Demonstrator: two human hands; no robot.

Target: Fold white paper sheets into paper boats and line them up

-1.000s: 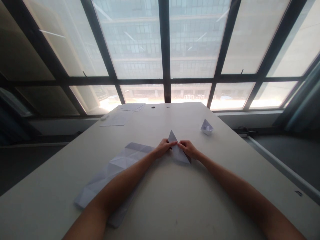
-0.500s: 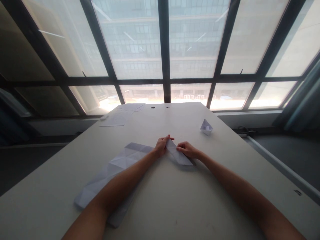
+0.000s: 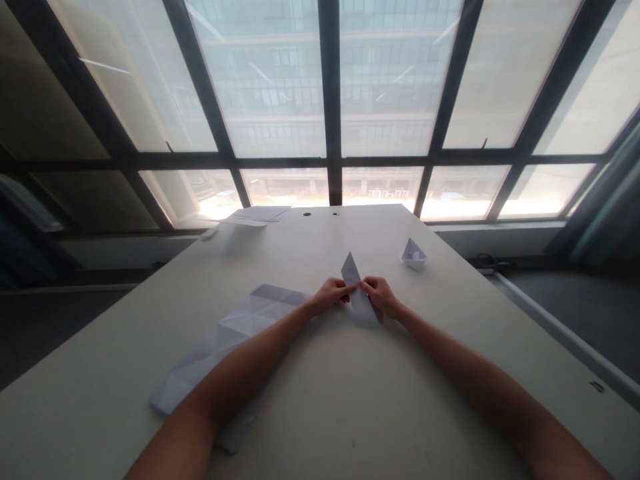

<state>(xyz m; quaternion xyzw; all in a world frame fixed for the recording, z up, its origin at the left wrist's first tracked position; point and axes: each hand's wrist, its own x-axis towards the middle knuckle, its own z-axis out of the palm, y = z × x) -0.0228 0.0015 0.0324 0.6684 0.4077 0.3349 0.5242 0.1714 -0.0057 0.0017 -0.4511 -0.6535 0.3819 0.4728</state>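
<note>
Between my hands is a piece of folded white paper [image 3: 363, 308], with one pointed end sticking up and away from me. My left hand [image 3: 334, 295] pinches it from the left, near the middle. From the other side, my right hand [image 3: 379, 295] grips it, and the two sets of fingertips almost meet. A large creased sheet of paper [image 3: 240, 327] lies to the left, partly covered by my left forearm. Beyond my right hand, to the right, stands a small folded paper boat [image 3: 413, 255].
The white table [image 3: 320, 413] stretches toward tall windows. At its far left edge lie several flat paper sheets [image 3: 263, 213], one with its edge lifted. Two dark round spots [image 3: 307, 214] show near the far end. A curtain [image 3: 595, 207] hangs at right.
The folded paper has turned so its point now sticks up. My left hand has shifted down its side, closer to my right. A far-left sheet has moved, its edge lifted.
</note>
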